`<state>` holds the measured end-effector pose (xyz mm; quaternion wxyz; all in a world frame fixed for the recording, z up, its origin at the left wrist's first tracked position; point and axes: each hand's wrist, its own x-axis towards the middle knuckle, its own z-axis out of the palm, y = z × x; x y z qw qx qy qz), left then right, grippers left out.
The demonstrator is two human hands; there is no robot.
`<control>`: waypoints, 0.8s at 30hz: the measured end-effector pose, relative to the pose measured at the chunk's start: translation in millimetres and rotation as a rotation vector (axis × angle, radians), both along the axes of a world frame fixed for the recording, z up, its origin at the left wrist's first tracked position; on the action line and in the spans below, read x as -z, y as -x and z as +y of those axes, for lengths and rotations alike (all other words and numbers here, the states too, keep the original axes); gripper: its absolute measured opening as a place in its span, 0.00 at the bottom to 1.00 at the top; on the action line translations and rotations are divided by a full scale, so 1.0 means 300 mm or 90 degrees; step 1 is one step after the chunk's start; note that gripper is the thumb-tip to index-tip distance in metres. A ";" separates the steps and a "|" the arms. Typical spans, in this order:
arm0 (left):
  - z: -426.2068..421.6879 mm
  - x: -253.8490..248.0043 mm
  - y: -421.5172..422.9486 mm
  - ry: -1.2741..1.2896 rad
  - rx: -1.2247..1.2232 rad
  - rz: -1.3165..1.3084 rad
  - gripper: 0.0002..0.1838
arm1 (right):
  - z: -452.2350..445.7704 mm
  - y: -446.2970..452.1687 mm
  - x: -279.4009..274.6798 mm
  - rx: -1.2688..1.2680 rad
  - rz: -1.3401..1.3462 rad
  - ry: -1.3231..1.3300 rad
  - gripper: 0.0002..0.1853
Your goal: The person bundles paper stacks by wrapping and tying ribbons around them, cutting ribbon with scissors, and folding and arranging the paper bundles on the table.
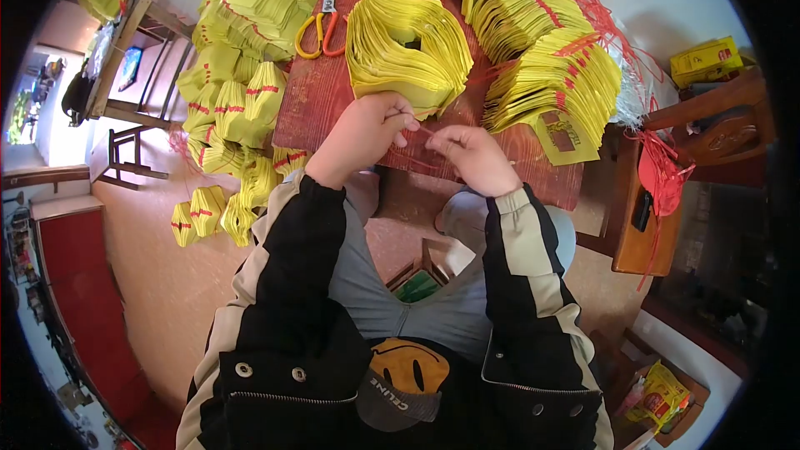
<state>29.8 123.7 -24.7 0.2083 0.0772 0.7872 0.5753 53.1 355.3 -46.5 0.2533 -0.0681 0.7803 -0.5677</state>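
Note:
My left hand is closed in a pinch at the near edge of a ring-shaped bundle of folded yellow paper. A thin red string runs from its fingertips towards my right hand. My right thumb and forefinger are pinched together on the string, just off the front edge of the red wooden table. The bundle stands on the table with its folds fanned around a dark hollow middle. Scissors with yellow and orange handles lie left of it.
Stacks of yellow paper with red bands stand on the right. More yellow bundles are piled at the left, some lower down. Red strings hang over a wooden chair on the right. A wooden stool stands far left.

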 end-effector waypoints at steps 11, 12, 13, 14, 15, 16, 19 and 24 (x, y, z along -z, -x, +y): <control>-0.012 -0.038 -0.006 -0.042 0.018 -0.090 0.08 | -0.070 -0.003 0.009 0.345 -0.176 0.400 0.12; -0.010 -0.013 -0.006 -0.040 0.000 -0.085 0.09 | -0.069 -0.001 0.009 0.323 -0.140 0.386 0.11; -0.011 0.010 -0.008 -0.038 -0.019 -0.081 0.09 | -0.071 0.000 0.008 0.299 -0.104 0.372 0.10; -0.011 0.034 -0.009 -0.036 -0.021 -0.080 0.09 | -0.073 -0.004 0.004 0.297 -0.105 0.374 0.10; 0.003 0.042 -0.010 0.009 -0.057 -0.058 0.10 | -0.076 -0.010 -0.011 0.295 -0.135 0.360 0.10; 0.019 0.049 -0.010 0.053 -0.093 -0.035 0.10 | -0.079 -0.016 -0.024 0.293 -0.166 0.345 0.10; 0.071 0.064 -0.018 0.159 -0.188 0.216 0.10 | -0.110 -0.041 -0.039 0.285 -0.161 0.314 0.10; 0.100 0.095 -0.015 -0.076 -0.318 0.097 0.12 | -0.122 -0.048 0.017 0.206 -0.109 0.267 0.11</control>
